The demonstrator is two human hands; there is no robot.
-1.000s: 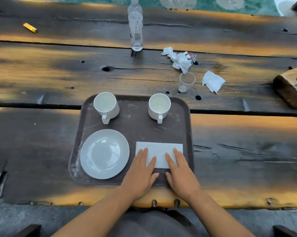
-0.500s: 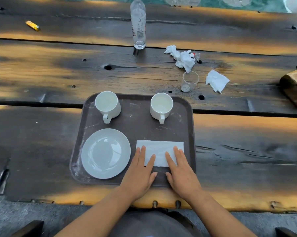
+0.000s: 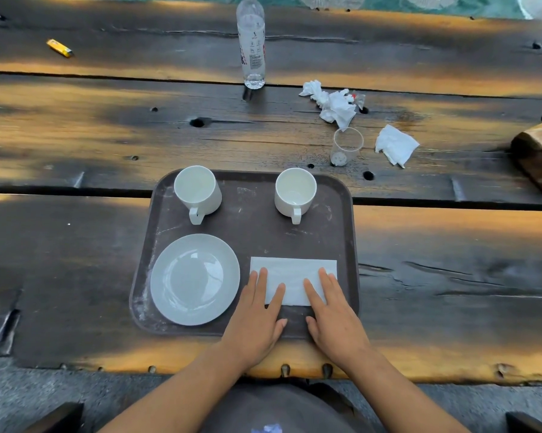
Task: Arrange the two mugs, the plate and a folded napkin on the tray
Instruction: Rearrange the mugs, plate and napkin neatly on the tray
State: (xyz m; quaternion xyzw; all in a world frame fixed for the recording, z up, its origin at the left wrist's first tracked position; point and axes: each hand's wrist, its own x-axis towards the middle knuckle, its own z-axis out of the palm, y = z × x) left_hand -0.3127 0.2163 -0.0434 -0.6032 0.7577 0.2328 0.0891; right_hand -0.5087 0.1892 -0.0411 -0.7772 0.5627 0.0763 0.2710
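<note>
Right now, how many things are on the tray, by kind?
On the tray:
Mugs: 2
Plate: 1
Napkin: 1, with the fingers of the left hand and right hand flat on it
Total: 4

I see my two hands spreading apart on the folded napkin (image 3: 294, 278): the left hand (image 3: 257, 320) has slid toward 9 o'clock, its fingers now over the napkin's left edge, and the right hand (image 3: 333, 317) toward 3 o'clock, fingertips near the right edge. More bare white shows between them than a second ago. Both palms lie flat, pressing.
</note>
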